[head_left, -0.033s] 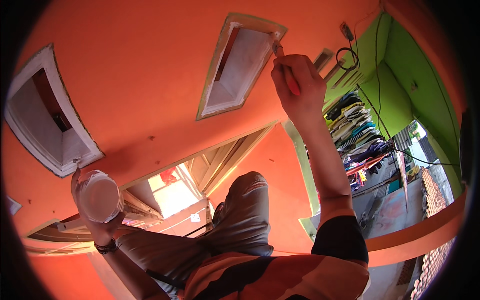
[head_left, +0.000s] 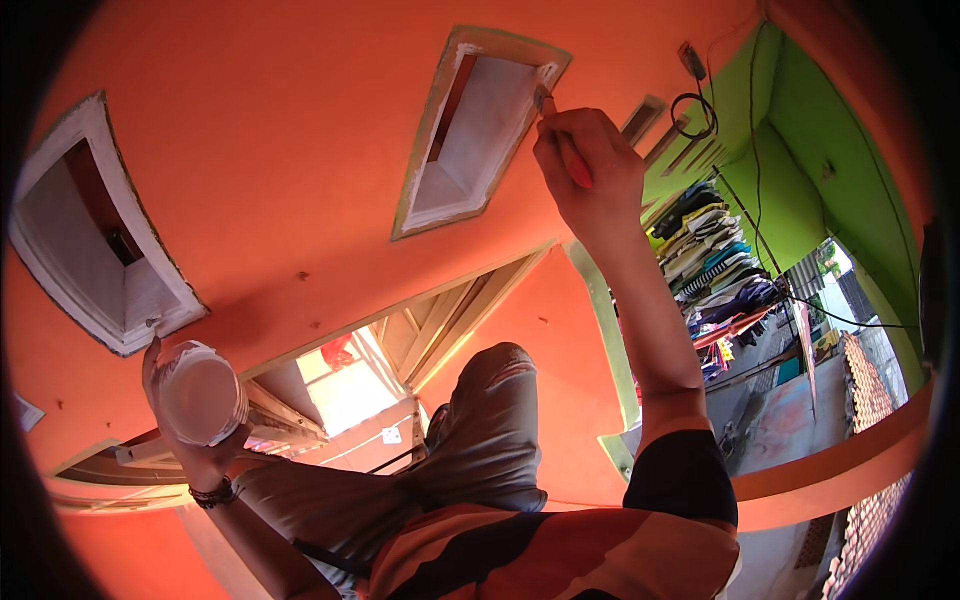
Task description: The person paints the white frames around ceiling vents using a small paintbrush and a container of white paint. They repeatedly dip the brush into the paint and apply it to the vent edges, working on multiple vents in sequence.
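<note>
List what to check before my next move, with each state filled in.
1. Brush secure in the right hand: ok, fingers closed around it.
2. Bristles touching the right frame: cannot tell; they are at its right edge, contact unclear.
3. Right frame white all over: not ok, tan shows along its top and left.
4. Left frame white on its front: ok, it looks white all round.
5. Cup held: ok, in the left hand.
6. Enough paint in the cup: cannot tell, level unclear.
</note>
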`<state>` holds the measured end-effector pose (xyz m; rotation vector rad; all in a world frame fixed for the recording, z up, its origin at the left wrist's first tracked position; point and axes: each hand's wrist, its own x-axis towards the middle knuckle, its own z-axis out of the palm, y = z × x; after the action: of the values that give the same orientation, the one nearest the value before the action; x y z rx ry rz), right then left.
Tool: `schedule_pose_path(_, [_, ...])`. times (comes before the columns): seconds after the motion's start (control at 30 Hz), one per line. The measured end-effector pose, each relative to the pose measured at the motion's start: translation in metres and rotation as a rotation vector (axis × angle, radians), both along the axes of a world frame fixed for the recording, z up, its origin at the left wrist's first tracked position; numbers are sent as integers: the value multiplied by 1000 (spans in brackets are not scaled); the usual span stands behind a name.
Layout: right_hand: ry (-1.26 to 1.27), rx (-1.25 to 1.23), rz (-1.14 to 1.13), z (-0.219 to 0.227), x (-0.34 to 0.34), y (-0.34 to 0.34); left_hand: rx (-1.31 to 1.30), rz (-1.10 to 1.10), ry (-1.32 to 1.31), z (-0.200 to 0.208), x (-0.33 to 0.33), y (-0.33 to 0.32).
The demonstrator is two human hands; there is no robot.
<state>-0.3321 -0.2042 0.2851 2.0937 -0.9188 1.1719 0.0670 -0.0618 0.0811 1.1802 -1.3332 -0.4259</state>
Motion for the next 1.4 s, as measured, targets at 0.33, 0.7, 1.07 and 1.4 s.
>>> schedule_pose_path(0.33, [62,69,-13,0,-1,-4,-45,-3,-11,-2,-1,-9])
schedule_pose_path(0.7, [176,125,9,-45,-14,1,0,-6,-7,2,-3,-7])
schedule_pose_path(1.07, [207,375,-5,-65,-19,6,-4,40,-45,-2,0,-8])
schedule_pose_path(1.4, [0,-175,81,-7,-21,-4,-1,27,19,2,-4,-7])
